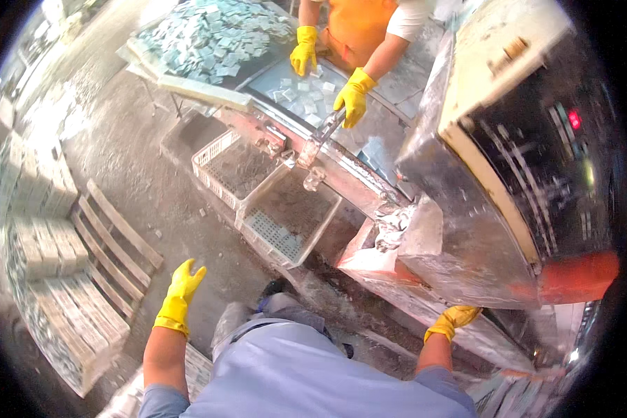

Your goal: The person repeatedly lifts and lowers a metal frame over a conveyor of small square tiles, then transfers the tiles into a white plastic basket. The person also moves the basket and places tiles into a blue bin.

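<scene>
The right hand (454, 319) is pressed on the machine's (481, 209) lower edge, grip unclear; the left hand (181, 289) is held open, empty, and best kept clear of the crates (258, 195).

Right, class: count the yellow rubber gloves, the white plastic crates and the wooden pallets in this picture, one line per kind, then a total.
Yellow gloves: 4: left hand, right hand, co-worker's gloves and
White plastic crates: 2
Wooden pallets: 1
Total: 7

A dark control panel (536, 167) with 1 small red lit display (574, 119) fronts the machine at right.
</scene>
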`<state>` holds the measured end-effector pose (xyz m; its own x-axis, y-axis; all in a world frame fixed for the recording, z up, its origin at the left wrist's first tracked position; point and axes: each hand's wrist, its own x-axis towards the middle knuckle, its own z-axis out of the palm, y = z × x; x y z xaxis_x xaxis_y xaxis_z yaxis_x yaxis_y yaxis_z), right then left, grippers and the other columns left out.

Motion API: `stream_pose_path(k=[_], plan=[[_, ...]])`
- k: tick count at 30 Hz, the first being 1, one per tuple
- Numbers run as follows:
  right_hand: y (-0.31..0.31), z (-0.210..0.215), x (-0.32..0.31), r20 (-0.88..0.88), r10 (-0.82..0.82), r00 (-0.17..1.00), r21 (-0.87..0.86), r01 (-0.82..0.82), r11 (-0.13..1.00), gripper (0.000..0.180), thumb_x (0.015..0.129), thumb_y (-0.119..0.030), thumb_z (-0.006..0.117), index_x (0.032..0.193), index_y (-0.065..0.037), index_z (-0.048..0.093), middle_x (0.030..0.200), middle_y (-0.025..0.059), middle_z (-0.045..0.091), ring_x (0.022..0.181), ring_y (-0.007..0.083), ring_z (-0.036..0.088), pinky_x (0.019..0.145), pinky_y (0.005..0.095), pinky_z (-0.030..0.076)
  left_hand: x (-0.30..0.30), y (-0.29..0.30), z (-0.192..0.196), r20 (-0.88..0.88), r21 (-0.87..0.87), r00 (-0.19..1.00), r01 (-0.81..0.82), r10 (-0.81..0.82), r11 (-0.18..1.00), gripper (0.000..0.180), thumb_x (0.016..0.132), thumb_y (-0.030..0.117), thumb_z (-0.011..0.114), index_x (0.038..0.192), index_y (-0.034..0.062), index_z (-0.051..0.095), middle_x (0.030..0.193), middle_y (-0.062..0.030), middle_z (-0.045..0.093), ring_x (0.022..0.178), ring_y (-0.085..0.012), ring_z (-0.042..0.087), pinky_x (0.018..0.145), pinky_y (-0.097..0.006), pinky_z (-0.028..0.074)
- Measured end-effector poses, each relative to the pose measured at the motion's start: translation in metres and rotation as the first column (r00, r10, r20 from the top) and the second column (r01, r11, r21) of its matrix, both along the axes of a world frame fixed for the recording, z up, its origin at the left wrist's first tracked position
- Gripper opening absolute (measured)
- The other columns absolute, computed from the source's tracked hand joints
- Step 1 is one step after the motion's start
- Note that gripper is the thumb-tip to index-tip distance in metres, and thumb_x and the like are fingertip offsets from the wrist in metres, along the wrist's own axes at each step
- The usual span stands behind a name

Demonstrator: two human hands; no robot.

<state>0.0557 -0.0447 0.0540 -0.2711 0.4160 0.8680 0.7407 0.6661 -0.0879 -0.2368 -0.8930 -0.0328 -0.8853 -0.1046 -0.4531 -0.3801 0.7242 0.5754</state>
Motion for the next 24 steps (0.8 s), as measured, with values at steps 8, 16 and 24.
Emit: stream_pose_path(k=[8,16,24], plan=[[-0.158,-0.028,-0.006,0.337,-0.386,0.859,-0.689,0.504,0.520,0.070,0.108,-0.055,0.050,0.148,0.002,0.056,0.154,0.0285,0.053,0.142,0.0422,0.053,0.119,0.0481,0.041,-0.356,0.052,0.017,-0.622,-0.119,0.726,0.284,-0.294,0.952,0.071,0.091,0.034,0.081,0.147,-0.0018,0.057,0.141,-0.0272,0.065,0.130,-0.0417,0.063,0.112,-0.046,0.049],[-0.364,-0.036,-0.245,0.325,0.115,0.939,-0.857,0.241,0.456,0.058,0.103,-0.030,0.067,0.150,0.002,0.053,0.154,0.0284,0.053,0.144,0.0429,0.050,0.120,0.0482,0.039,-0.640,0.173,0.010,-0.639,-0.390,0.582,0.319,-0.503,0.864,0.074,0.097,0.047,0.072,0.147,-0.0039,0.055,0.148,-0.0276,0.058,0.136,-0.0443,0.055,0.116,-0.049,0.042],[-0.176,-0.076,-0.508,0.215,0.244,0.945,-0.609,-0.066,0.791,0.052,0.103,-0.029,0.066,0.147,-0.003,0.058,0.145,0.0297,0.057,0.133,0.0466,0.056,0.115,0.0548,0.043,-0.665,0.212,0.010,-0.405,-0.427,0.807,0.248,-0.429,0.870,0.082,0.100,0.057,0.065,0.154,-0.0032,0.049,0.155,-0.0286,0.053,0.142,-0.0432,0.053,0.117,-0.046,0.042]])
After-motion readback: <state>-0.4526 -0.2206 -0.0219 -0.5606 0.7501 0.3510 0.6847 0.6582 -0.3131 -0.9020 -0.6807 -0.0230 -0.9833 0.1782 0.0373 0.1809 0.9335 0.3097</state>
